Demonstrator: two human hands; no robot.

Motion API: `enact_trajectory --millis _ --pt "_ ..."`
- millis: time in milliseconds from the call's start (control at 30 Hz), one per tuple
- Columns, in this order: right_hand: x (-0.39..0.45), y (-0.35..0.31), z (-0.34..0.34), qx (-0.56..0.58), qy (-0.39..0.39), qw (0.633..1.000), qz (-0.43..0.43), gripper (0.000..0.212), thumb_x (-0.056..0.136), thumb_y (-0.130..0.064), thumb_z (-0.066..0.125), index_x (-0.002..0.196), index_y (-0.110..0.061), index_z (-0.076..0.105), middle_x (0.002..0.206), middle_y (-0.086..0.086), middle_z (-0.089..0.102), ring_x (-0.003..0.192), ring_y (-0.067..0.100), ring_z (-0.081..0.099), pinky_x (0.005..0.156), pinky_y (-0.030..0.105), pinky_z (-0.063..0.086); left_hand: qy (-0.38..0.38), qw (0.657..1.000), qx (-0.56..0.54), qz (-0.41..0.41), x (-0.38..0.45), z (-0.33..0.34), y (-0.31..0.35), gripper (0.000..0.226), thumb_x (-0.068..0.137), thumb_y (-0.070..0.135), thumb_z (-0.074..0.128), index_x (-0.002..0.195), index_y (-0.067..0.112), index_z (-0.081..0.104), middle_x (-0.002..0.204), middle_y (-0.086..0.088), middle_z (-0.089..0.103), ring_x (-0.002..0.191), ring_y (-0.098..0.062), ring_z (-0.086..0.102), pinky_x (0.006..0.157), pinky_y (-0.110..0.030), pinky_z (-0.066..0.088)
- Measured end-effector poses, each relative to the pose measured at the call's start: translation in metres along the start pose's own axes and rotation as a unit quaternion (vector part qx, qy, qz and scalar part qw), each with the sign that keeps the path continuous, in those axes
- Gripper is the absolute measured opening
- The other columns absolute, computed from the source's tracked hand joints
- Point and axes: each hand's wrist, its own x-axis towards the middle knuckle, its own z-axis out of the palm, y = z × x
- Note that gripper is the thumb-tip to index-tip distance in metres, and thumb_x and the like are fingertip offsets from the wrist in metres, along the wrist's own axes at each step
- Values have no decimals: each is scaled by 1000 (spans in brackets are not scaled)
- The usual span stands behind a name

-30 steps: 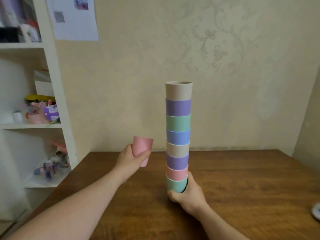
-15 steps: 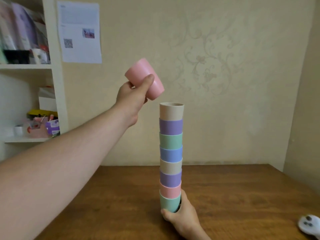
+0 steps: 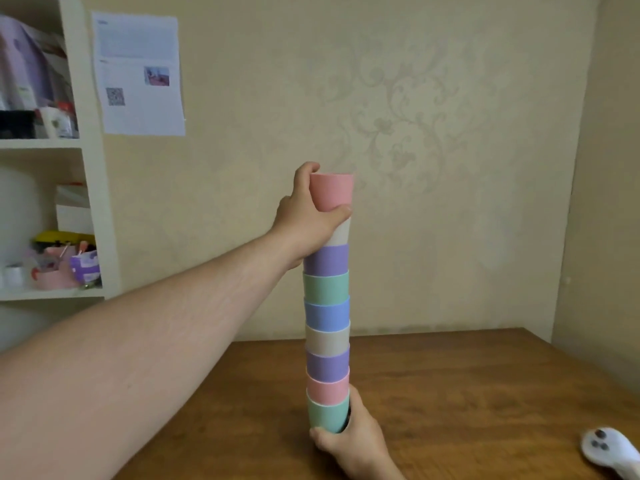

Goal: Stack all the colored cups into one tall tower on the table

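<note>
A tall tower of nested cups (image 3: 327, 320) rises upright from the wooden table (image 3: 467, 393); its visible bands are green, pink, purple, beige, blue, green, purple and beige. A pink cup (image 3: 332, 190) sits on top, mouth up. My left hand (image 3: 306, 216) is wrapped around that pink cup from the left, thumb across its front. My right hand (image 3: 353, 441) grips the green bottom cup (image 3: 327, 412) at the tower's base.
A white controller (image 3: 609, 448) lies at the table's right front. A white shelf unit (image 3: 52, 202) with clutter stands at the left. A printed sheet (image 3: 138, 74) hangs on the wall behind.
My left hand raised the pink cup from beside the tower, turned it upright and brought it down onto the top beige cup. My right hand kept its hold at the base.
</note>
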Motion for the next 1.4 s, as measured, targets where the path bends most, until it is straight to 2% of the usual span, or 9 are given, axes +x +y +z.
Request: enact_trajectory --millis 100,233,433,633,767,867,967,1033,1400 --pt "2 5 2 2 6 1000 8 82 58 -52 90 131 -60 54 109 -34 75 97 -11 71 90 21 58 10 1000 -11 -4 0 2 -4 86 84 48 79 153 52 27 135 -4 57 107 -23 66 81 -34 58" --pt "3 7 0 2 -4 1000 18 74 59 -54 91 123 -61 54 105 -30 76 91 -12 70 71 10 52 -10 999 -24 -23 -7 1 -8 102 86 55 80 165 48 16 152 0 51 123 -25 62 101 -39 56" --pt "7 2 -5 34 -38 997 51 88 58 -52 97 136 -48 54 119 -18 74 106 6 71 97 36 58 -34 999 -25 -34 -15 -5 -7 113 89 51 82 168 46 3 163 7 45 129 -18 60 109 -38 53" --pt "9 0 -5 64 -64 994 58 93 62 -52 98 141 -50 47 122 -20 68 109 7 68 91 30 58 -42 998 -30 -46 -23 -2 -19 124 86 48 85 166 48 -10 149 3 60 121 -19 67 101 -40 58" --pt "10 -31 -18 128 -96 987 5 97 69 -36 100 150 -36 46 128 -4 72 114 17 72 86 29 62 -43 996 -44 -58 -29 0 -38 129 82 52 87 167 43 -10 141 3 67 122 -17 68 104 -38 55" --pt "19 -80 -41 190 -54 977 -74 82 79 -27 93 150 -33 50 127 -1 77 115 22 76 89 32 64 -55 993 -72 -72 -38 2 -51 125 82 50 88 169 38 -1 125 11 70 115 -10 70 94 -33 55" --pt "30 -132 -62 210 -22 970 -117 67 89 -29 88 147 -32 55 128 -4 77 113 15 76 94 37 63 -59 993 -86 -56 -45 7 -60 81 85 38 88 153 33 43 117 12 75 103 -5 75 90 -32 59" --pt "36 -149 -67 195 2 972 -127 56 90 -35 86 140 -27 62 123 -3 79 111 16 77 97 44 63 -59 991 -105 -55 -48 9 -64 63 86 31 89 138 34 56 115 10 77 98 -4 76 88 -33 61" --pt "30 -152 -61 131 52 983 -120 56 82 -58 79 132 -38 61 117 -14 79 108 11 76 98 50 62 -30 992 -115 -50 -67 20 -73 72 77 51 84 141 43 52 116 18 77 101 -10 76 92 -44 63"
